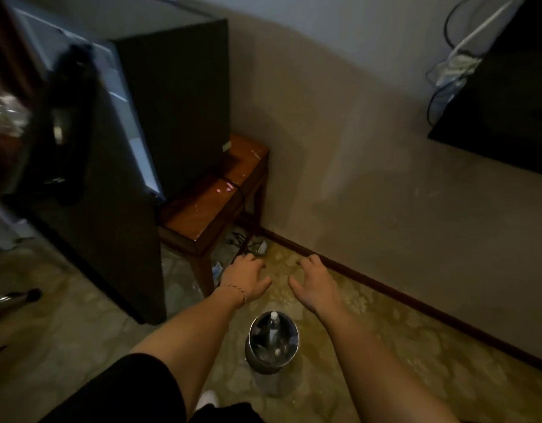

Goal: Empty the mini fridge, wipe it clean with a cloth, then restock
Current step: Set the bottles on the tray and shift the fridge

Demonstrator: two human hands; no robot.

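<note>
Fridge (172, 96), black, stands at 10 o'clock on a wooden bench (208, 209), its door (89, 193) swung open toward the camera. Metal bucket (273, 343) sits on the carpet at 6 o'clock with bottles (273, 326) inside. Above it both hands hover apart: left hand (245, 274) and right hand (315, 280), fingers loosely spread and released, holding nothing.
</note>
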